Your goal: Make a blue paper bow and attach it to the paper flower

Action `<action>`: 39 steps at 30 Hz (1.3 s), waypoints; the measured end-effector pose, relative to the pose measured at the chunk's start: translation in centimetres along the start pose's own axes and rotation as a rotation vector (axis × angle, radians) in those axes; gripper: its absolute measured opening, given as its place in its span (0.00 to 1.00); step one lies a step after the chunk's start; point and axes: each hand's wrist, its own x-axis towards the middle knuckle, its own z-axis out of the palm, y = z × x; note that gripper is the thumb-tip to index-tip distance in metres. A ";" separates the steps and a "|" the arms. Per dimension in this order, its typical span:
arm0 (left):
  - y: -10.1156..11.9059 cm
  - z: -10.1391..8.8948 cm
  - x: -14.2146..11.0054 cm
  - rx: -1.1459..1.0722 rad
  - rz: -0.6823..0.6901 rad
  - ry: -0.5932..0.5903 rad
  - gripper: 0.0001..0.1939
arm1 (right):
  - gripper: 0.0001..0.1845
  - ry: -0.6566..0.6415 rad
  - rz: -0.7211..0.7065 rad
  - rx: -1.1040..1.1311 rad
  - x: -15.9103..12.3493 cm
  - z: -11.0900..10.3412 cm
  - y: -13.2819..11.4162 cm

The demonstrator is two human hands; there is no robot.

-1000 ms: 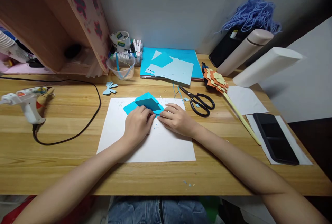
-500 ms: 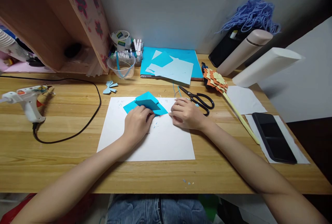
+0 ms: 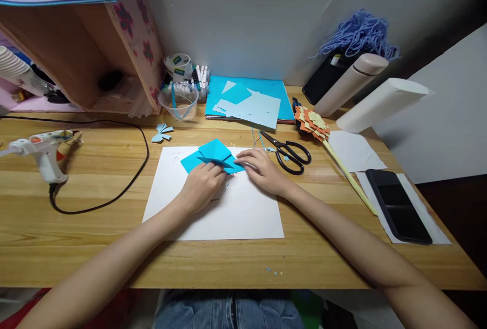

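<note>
A folded piece of blue paper lies on a white sheet, with a flap standing up toward its near side. My left hand is closed at the near edge of the blue paper, its fingertips partly tucked under the raised flap. My right hand rests on the paper's right corner with fingers stretched out and slightly apart. Small paper bits are scattered on the white sheet. Black-handled scissors lie just beyond my right hand.
Left are a glue gun with its cord and a cut light-blue paper bow. At the back stand a clear plastic cup and blue sheets. A paper flower, bottles and a phone occupy the right.
My right hand has moved left onto the blue paper's right corner, and its fingers have straightened. My left hand has shifted slightly lower, and the flap stands more open. The view has tilted slightly.
</note>
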 end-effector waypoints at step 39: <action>1.3 -0.6 -0.5 -0.200 -0.344 -0.018 0.19 | 0.14 -0.042 0.097 0.554 2.2 1.4 -0.5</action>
